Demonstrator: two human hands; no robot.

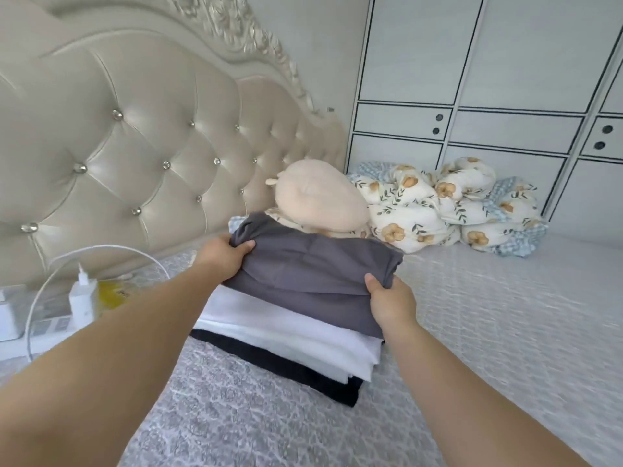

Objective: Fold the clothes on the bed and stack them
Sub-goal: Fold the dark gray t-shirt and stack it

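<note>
A folded grey garment point(313, 271) lies on top of a stack on the bed. Under it is a folded white garment point(290, 335), and at the bottom a folded black garment point(296, 369). My left hand point(224, 256) grips the grey garment's far left corner, thumb on top. My right hand point(387, 298) pinches its near right edge, thumb on top and fingers underneath.
The grey patterned bedspread point(488, 318) stretches to the right and front. A beige plush pillow point(320, 200) and a floral quilt point(448, 210) lie behind the stack. At left, a power strip with a white charger point(82, 298) and cable sits by the tufted headboard point(135, 136). A white wardrobe point(488, 79) stands behind.
</note>
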